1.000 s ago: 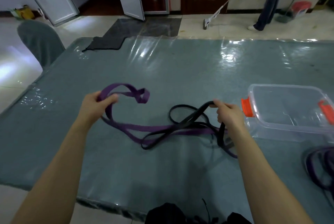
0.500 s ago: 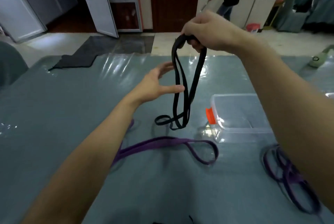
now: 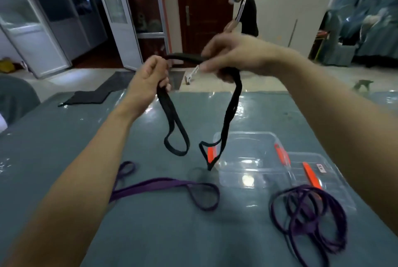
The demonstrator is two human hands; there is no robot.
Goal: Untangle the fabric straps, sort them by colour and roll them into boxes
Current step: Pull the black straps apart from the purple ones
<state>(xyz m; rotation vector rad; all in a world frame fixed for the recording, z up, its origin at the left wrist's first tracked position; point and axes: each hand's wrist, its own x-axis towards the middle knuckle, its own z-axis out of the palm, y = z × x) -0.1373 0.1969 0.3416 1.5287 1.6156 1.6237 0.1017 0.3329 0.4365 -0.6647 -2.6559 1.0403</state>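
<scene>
- Left hand (image 3: 148, 78) and right hand (image 3: 232, 57) both grip the long black fabric strap (image 3: 231, 107), raised above the grey-green table (image 3: 64, 137).
- Its loops hang near the clear plastic box (image 3: 254, 154).

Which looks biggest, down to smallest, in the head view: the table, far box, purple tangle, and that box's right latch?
1. table
2. far box and purple tangle: about alike; the tangle lies nearer, so unranked
3. right latch

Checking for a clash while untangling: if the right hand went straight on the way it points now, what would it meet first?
Probably the left hand: the right hand points leftward along the black strap both grip, with only that short span between them. Depth is unclear, so it might pass behind.
</scene>
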